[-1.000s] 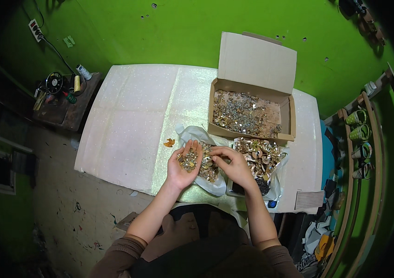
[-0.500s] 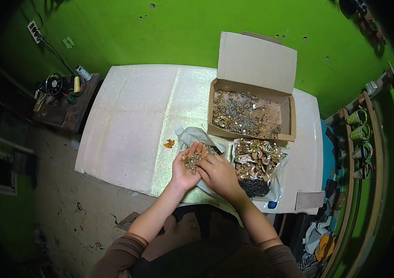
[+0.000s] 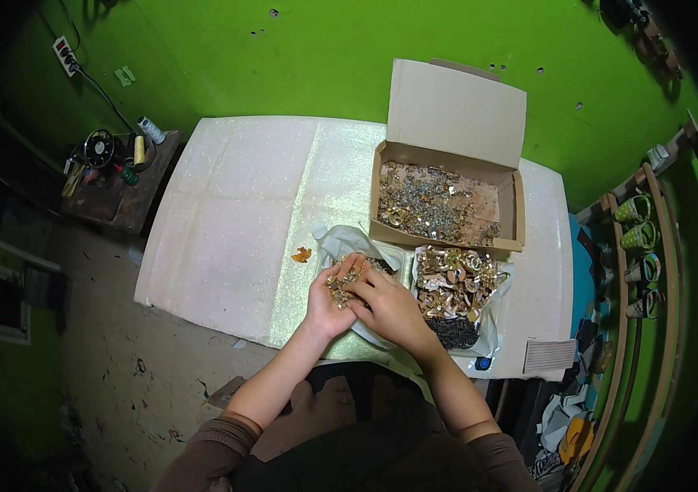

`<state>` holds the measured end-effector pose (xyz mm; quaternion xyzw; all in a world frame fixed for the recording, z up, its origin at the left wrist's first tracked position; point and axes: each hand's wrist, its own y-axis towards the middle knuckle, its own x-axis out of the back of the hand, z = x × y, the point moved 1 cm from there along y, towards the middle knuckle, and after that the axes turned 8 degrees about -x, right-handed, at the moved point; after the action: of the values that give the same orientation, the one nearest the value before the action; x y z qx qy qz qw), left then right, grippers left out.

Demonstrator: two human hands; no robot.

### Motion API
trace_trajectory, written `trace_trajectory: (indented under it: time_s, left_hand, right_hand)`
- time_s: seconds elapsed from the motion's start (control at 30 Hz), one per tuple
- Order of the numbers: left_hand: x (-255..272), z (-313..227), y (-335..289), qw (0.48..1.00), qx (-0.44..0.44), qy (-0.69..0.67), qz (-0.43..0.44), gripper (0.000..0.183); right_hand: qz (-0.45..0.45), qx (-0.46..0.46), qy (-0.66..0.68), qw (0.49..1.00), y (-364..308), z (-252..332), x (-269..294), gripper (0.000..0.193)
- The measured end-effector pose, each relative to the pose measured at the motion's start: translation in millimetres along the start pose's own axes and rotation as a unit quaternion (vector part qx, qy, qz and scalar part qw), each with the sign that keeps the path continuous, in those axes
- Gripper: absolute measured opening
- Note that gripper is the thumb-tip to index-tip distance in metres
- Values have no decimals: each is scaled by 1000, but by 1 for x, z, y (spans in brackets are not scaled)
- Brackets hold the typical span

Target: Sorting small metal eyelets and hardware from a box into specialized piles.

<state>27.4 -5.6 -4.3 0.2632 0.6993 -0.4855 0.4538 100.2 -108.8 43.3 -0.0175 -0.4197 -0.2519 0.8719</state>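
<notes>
My left hand point(image 3: 326, 314) is palm up and cupped around a heap of small shiny metal pieces point(image 3: 337, 293), gold and silver in colour. Bent over that palm, my right hand point(image 3: 392, 312) has its fingers in among the pieces; its fingertips are partly hidden, and whatever they pinch is too small to make out. Both hands are above a tray lined with pale plastic point(image 3: 342, 239), which holds more small dark and shiny pieces. Just right of it, another lined tray point(image 3: 489, 330) carries gold-toned metal fittings point(image 3: 457, 283) and a dark heap of beads or chain point(image 3: 452, 332).
An open cardboard box point(image 3: 447, 238) with scattered metal bits stands behind the trays. An orange-brown scrap point(image 3: 301, 255) and a printed card point(image 3: 550, 356) lie on the glittery white table cover point(image 3: 234, 221). Thread spools point(image 3: 150, 129) stand on a side table. A wooden rack point(image 3: 670, 246) is at right.
My right hand has shifted slightly left and curled further over the left palm, covering more of the metal pieces. The left hand stays cupped in nearly the same place.
</notes>
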Motion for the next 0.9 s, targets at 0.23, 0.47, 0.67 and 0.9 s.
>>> trace_trajectory:
  time_s: [0.23, 0.47, 0.67, 0.9]
  left_hand:
    - [2, -2, -2, 999, -18, -40, -10, 28]
    - [-7, -7, -4, 993, -24, -109, -49, 24]
    - [2, -3, -2, 997, -20, -72, -38, 27]
    - [1, 4, -2, 998, -51, 24, -1, 34]
  right_hand:
    - [39, -62, 77, 994, -1, -7, 9, 22]
    - [41, -149, 121, 981, -3, -18, 20, 25]
    - [-9, -62, 41, 997, -2, -10, 14, 33]
    - [6, -106, -18, 994, -2, 10, -11, 47]
